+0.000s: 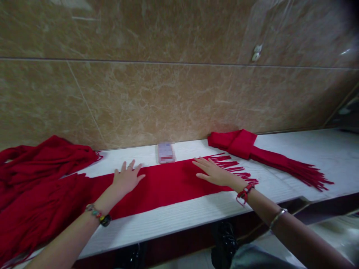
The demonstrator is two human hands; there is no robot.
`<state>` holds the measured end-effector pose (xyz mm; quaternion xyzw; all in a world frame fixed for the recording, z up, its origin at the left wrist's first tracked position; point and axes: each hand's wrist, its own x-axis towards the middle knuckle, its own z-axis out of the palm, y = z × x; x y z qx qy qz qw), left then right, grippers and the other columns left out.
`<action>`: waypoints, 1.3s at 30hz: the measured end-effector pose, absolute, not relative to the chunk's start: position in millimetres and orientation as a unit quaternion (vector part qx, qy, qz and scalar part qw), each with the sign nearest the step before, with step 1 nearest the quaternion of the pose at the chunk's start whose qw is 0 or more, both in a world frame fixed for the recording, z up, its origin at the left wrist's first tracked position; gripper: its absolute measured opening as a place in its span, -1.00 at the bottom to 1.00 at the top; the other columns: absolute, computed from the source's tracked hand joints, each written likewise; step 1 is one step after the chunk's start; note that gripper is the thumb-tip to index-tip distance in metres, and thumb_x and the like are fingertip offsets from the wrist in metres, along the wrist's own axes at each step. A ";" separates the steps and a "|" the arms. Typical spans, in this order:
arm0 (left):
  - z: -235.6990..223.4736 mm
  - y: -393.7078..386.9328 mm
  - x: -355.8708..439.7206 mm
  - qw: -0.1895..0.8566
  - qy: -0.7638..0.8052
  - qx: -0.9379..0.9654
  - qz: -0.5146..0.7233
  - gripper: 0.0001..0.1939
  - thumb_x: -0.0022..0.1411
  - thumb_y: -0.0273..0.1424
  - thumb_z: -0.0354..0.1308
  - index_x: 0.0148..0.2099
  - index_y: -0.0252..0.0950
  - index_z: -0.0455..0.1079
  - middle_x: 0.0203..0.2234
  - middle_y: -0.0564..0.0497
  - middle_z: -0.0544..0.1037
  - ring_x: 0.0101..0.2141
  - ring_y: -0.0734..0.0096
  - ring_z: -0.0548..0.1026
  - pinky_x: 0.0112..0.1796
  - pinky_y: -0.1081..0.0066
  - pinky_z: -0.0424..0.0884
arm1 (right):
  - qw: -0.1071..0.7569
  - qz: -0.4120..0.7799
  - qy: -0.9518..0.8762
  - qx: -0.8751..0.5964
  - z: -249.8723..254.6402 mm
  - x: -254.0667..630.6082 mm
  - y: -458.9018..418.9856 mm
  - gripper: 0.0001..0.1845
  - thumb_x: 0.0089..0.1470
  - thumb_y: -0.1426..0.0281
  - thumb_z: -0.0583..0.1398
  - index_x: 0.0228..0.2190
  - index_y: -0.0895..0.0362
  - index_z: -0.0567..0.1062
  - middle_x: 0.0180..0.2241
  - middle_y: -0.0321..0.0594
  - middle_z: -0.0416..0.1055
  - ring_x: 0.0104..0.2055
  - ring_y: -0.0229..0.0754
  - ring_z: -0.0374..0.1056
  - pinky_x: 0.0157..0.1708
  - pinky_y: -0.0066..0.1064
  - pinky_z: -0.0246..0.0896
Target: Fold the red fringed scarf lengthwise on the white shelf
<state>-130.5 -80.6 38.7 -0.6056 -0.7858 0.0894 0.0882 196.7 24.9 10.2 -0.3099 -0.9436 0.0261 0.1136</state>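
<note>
A red fringed scarf (pixel 168 183) lies spread flat along the white bench top, its fringe pointing right. My left hand (pixel 126 179) rests palm down over its left part, fingers spread. Near the fringed end, my right hand (pixel 211 172) is also palm down on the cloth with its fingers stretched out. Neither hand grips anything. Toward the left, the flat cloth runs up to a rumpled heap of red fabric (pixel 42 209); where one piece ends and the other begins is hard to tell.
A folded, knotted red scarf (pixel 238 144) with fringe lies at the right by the wall. Between the hands, a small flat rectangular item (pixel 166 152), its face blurred, sits against the marbled tile wall (pixel 168 101). The white bench (pixel 179 209) has a front edge above dark shoes (pixel 226 239).
</note>
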 end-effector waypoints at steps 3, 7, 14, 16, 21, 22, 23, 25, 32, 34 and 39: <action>20.8 -63.1 -107.8 0.035 -0.764 -0.643 0.020 -0.46 0.27 -0.14 -0.27 0.24 -0.19 0.00 0.22 -0.08 0.01 0.18 0.03 -0.03 0.04 -0.04 0.05 | 0.112 0.035 -0.951 -0.285 10.4 176.9 6.9 -0.36 0.13 0.03 -0.09 0.16 0.09 0.07 0.20 -0.08 -0.02 0.24 0.02 -0.21 0.13 0.07 -0.24; 8.3 -61.2 -108.0 -0.019 -0.758 -0.651 -0.003 -0.46 0.27 -0.12 -0.33 0.25 -0.16 -0.04 0.24 -0.04 -0.05 0.20 0.12 -0.09 0.09 -0.02 -0.07 | 0.092 0.041 -0.958 -0.270 1.6 172.3 0.6 -0.39 0.15 0.04 -0.13 0.16 0.04 0.05 0.20 -0.12 -0.04 0.23 0.00 -0.17 0.12 0.06 -0.21; 15.9 -63.6 -122.1 -0.071 -0.774 -0.629 0.007 -0.40 0.22 -0.02 -0.34 0.27 -0.07 -0.15 0.25 -0.01 -0.17 0.21 0.05 -0.18 0.07 -0.12 -0.14 | 0.073 -0.003 -0.948 -0.311 -16.6 209.9 31.7 -0.43 0.19 0.11 -0.16 0.17 0.07 0.04 0.21 -0.10 -0.06 0.23 -0.04 -0.17 0.11 0.03 -0.16; 18.1 -63.0 -133.1 -0.084 -0.793 -0.604 0.017 -0.37 0.20 0.01 -0.33 0.27 -0.07 -0.16 0.26 -0.02 -0.19 0.21 0.01 -0.19 0.06 -0.15 -0.14 | 0.069 -0.016 -0.941 -0.330 -19.7 223.1 41.8 -0.44 0.19 0.14 -0.15 0.16 0.09 0.07 0.19 -0.08 -0.01 0.23 -0.04 -0.16 0.11 0.00 -0.14; 21.1 -66.6 -139.3 -0.071 -0.846 -0.527 0.025 -0.31 0.18 0.04 -0.31 0.28 -0.14 -0.18 0.25 -0.13 -0.28 0.20 -0.09 -0.27 0.05 -0.17 -0.14 | 0.092 -0.035 -0.927 -0.362 -5.0 218.7 40.8 -0.46 0.20 0.18 -0.17 0.13 0.16 0.15 0.15 0.02 0.08 0.22 0.00 -0.11 0.08 0.02 -0.08; 21.3 -68.4 -131.9 -0.060 -0.840 -0.539 0.021 -0.31 0.19 0.04 -0.30 0.28 -0.15 -0.18 0.25 -0.13 -0.29 0.20 -0.08 -0.28 0.06 -0.16 -0.16 | 0.105 -0.032 -0.930 -0.351 0.2 208.5 34.1 -0.45 0.20 0.18 -0.18 0.13 0.18 0.14 0.16 0.03 0.07 0.22 -0.01 -0.13 0.10 0.01 -0.10; 21.4 -70.6 -122.1 -0.053 -0.825 -0.563 0.015 -0.31 0.19 0.04 -0.29 0.28 -0.16 -0.18 0.25 -0.12 -0.31 0.20 -0.07 -0.30 0.07 -0.14 -0.17 | 0.113 -0.022 -0.935 -0.337 5.1 196.0 25.7 -0.43 0.20 0.17 -0.18 0.14 0.20 0.11 0.18 0.03 0.01 0.23 -0.01 -0.14 0.10 -0.01 -0.10; 21.1 -75.8 -99.2 -0.054 -0.777 -0.627 0.004 -0.32 0.19 0.04 -0.28 0.28 -0.13 -0.19 0.25 -0.07 -0.30 0.21 -0.02 -0.30 0.08 -0.12 -0.16 | 0.118 0.000 -0.946 -0.302 12.0 168.8 6.9 -0.39 0.19 0.13 -0.17 0.16 0.23 0.06 0.20 0.03 -0.05 0.24 -0.01 -0.18 0.12 -0.01 -0.15; 15.4 -85.9 -78.5 -0.075 -0.726 -0.683 0.021 -0.38 0.22 -0.02 -0.29 0.28 -0.09 -0.20 0.25 -0.02 -0.23 0.22 0.07 -0.26 0.07 -0.16 -0.18 | 0.082 0.019 -0.968 -0.237 4.1 140.7 -12.1 -0.41 0.19 0.10 -0.18 0.16 0.13 0.06 0.20 -0.08 -0.02 0.23 -0.05 -0.15 0.12 0.00 -0.16; 14.7 -86.8 -94.0 -0.072 -0.747 -0.660 0.022 -0.38 0.22 -0.03 -0.28 0.27 -0.07 -0.19 0.25 0.01 -0.22 0.21 0.01 -0.25 0.06 -0.19 -0.16 | 0.080 0.004 -0.962 -0.260 -2.7 159.9 0.1 -0.42 0.20 0.12 -0.16 0.16 0.13 0.05 0.20 -0.06 -0.05 0.23 -0.05 -0.15 0.11 0.00 -0.15; 18.4 -93.2 -133.4 -0.082 -0.832 -0.547 0.032 -0.38 0.21 -0.02 -0.29 0.27 -0.04 -0.23 0.26 0.00 -0.25 0.19 -0.22 -0.25 -0.04 -0.34 -0.12 | 0.069 -0.026 -0.938 -0.338 -15.6 224.0 37.9 -0.45 0.20 0.19 -0.14 0.16 0.15 0.07 0.19 0.00 -0.01 0.23 -0.03 -0.17 0.10 0.01 -0.13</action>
